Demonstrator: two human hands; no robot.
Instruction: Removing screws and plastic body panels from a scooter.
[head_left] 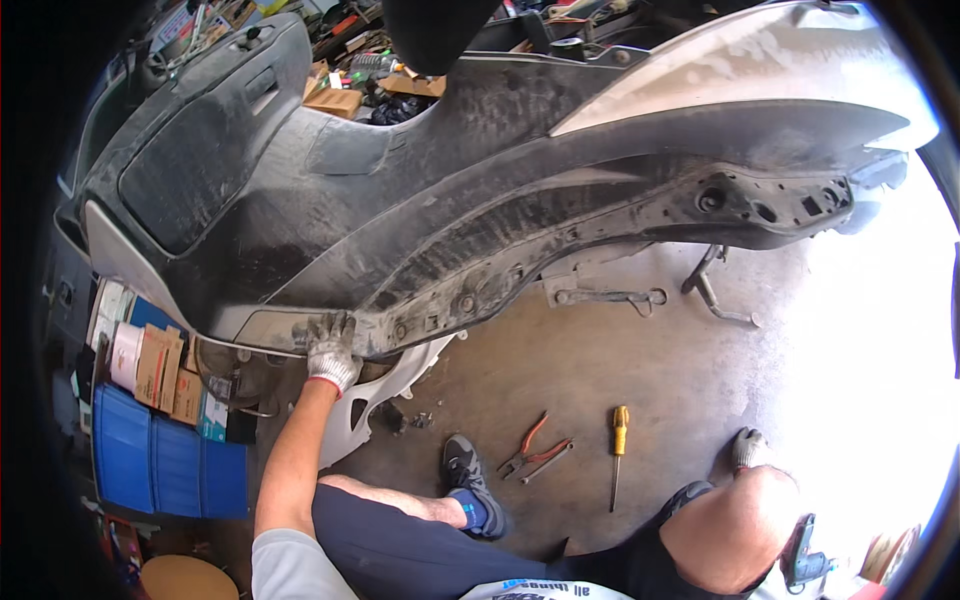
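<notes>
A dusty grey-black scooter body (400, 200) with a worn white upper panel stretches across the view. My left hand (333, 352), in a white glove with a dirty grey front, lies on the scooter's lower side trim, fingers apart and extended over its edge. My right hand (748, 447), also gloved, is beyond my right knee, partly hidden behind it; its fingers do not show clearly. On the floor between my legs lie red-handled pliers (522, 455), a wrench (548, 461) beside them and a yellow-handled screwdriver (619, 440).
A pale plastic panel (345, 422) lies under the scooter near my left arm. Blue bins (165, 460) and cardboard boxes (158, 367) stand at the left. The scooter's stand (708, 290) reaches the floor. A power drill (804, 560) is at the lower right.
</notes>
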